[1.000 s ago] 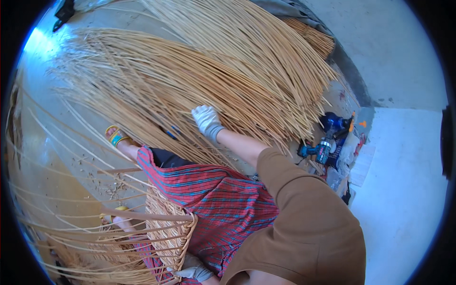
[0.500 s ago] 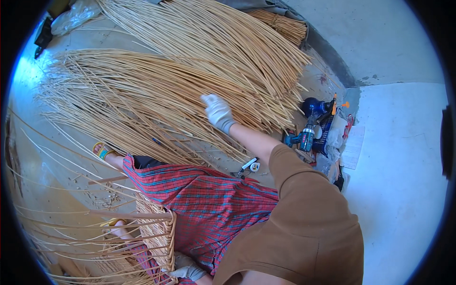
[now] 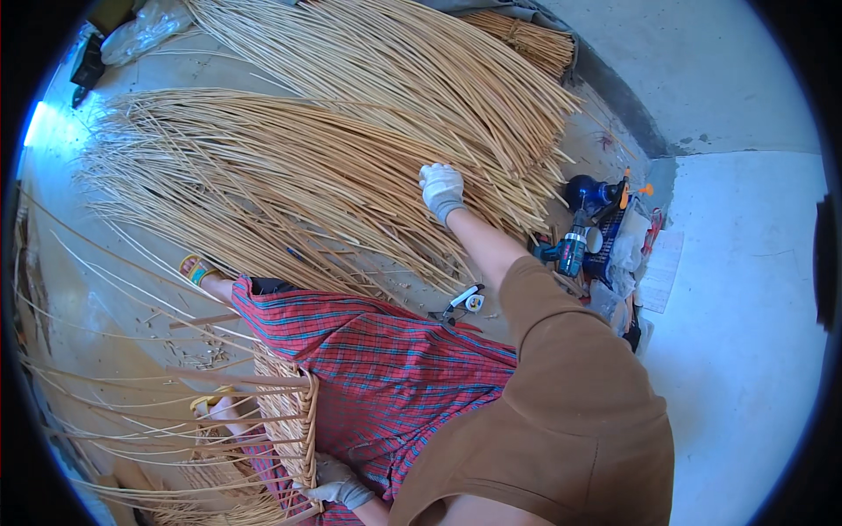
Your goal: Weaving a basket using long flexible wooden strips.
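Note:
My right hand, in a white glove, is over the near pile of long, thin wicker rods, toward their right-hand ends. Its fingers are curled; whether a rod lies in them is hidden. Low in the view, my left hand, gloved too, grips the lower edge of a partly woven wicker basket. The basket rests against my lap, over a red plaid cloth. Long loose stakes fan out from it to the left. The left fingertips are partly hidden by the weave.
Another pile of rods lies behind, with a tied bundle at its far end. By the wall at right are a power drill, a blue spray bottle and plastic bags. A tape measure lies on the floor near my knee.
My right hand has moved right along the rods, and its fingers look more curled. My left hand stays at the basket's edge. The view has shifted slightly.

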Available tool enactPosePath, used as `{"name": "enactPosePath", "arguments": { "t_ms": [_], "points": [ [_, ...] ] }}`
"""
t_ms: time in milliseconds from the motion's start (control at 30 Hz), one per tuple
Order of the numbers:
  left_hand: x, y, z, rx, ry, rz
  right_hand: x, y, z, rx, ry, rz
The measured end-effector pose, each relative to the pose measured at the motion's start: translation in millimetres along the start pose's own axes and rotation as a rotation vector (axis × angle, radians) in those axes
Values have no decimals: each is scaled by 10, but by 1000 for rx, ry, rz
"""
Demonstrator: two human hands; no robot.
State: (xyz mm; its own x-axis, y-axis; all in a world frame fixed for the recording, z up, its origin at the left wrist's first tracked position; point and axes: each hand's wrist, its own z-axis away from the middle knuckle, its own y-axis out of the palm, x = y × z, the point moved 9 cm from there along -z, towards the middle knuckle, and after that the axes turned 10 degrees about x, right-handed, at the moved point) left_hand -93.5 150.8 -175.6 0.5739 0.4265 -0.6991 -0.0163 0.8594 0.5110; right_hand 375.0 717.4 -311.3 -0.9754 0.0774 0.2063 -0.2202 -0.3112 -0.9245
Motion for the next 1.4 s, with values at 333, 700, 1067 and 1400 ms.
{"name": "enactPosePath", "arguments": {
  "t_ms": [333, 700, 1067, 1400],
  "points": [
    [463, 1677, 1397, 856, -103, -945, 1763, -665, 2101, 1048, -41, -1763],
    [580, 2968, 2059, 1236, 618, -1220, 1867, -807, 2552, 941, -210, -1456],
    [332, 2513, 1856, 1055, 61, -617, 510, 591, 2299, 797, -28, -1721],
    [357, 1547, 1562, 597, -392, -225, 1459, -2547, 3128, 879, -1079, -1982]
  ]
}}
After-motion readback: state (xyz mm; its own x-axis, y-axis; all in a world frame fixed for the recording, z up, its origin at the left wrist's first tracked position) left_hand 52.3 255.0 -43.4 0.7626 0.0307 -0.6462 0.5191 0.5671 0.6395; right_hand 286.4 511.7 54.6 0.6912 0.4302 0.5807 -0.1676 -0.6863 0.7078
